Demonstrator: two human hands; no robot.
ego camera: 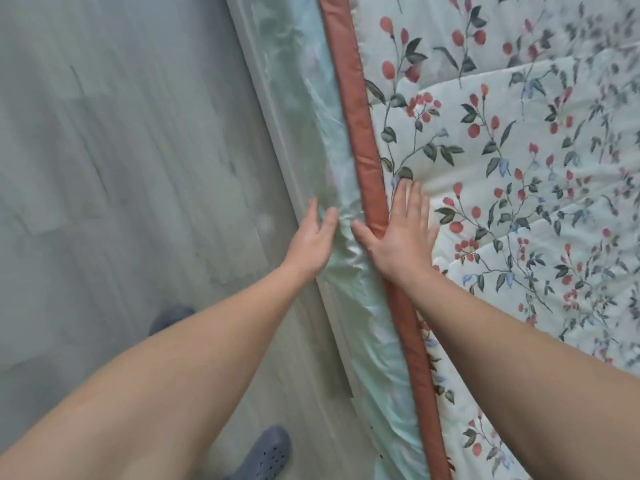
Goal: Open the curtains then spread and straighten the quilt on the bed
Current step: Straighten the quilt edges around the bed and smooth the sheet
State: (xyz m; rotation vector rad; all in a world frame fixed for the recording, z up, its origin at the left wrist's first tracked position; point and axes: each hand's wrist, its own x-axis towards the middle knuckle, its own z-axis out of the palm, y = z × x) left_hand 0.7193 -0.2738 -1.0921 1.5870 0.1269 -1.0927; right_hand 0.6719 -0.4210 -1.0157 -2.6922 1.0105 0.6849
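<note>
The quilt [519,188] lies spread over the bed, filling the right side of the view. It is pale cream with a print of red berries and dark green leaves. Its edge, a long run of rust-red piping [363,133], goes from the top centre of the view down to the bottom, leaning slightly to the right, so the quilt's long side follows the side of the bed. One fold line crosses the quilt diagonally near the top right.

Your right hand [401,233] rests flat on the quilt just inside the piping, fingers straight and close together, pointing away from you, the thumb lying across the piping. It grips nothing.

Your left hand [311,240] is just beside it, on the outer side of the piping, against a shiny pale green skirt [311,109] that hangs down the side of the bed. Its fingers are loosely extended and touch the crumpled cloth; whether they pinch it cannot be told.

To the left is a grey wood-look floor [121,150]. Two grey-blue slippers [266,455] show near your forearms at the bottom.
</note>
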